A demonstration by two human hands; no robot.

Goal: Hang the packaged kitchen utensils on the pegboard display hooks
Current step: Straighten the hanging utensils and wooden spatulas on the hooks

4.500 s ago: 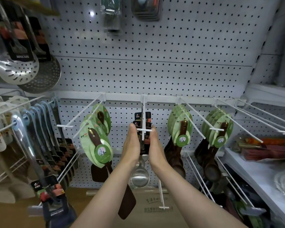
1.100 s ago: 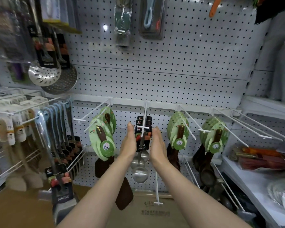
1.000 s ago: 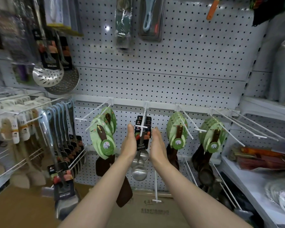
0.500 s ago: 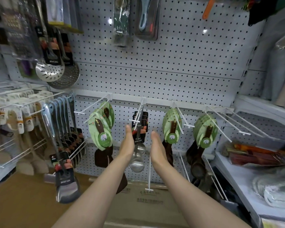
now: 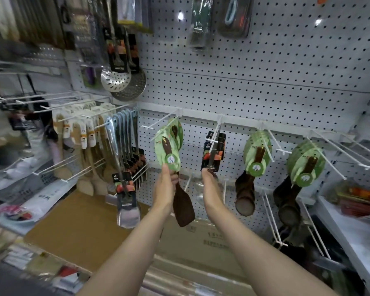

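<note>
Both hands are raised before the pegboard. The left hand and right hand hold nothing, fingers straight, below the hanging ladles.

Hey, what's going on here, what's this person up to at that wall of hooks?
A person is stocking a pegboard with packaged kitchen utensils. Both hands are raised, fingers straight, gripping nothing. The left hand is beside the brown spatula on green cards, the right hand just below the black-carded ladles on the middle hook. More utensils fill the hooks on either side.
</note>
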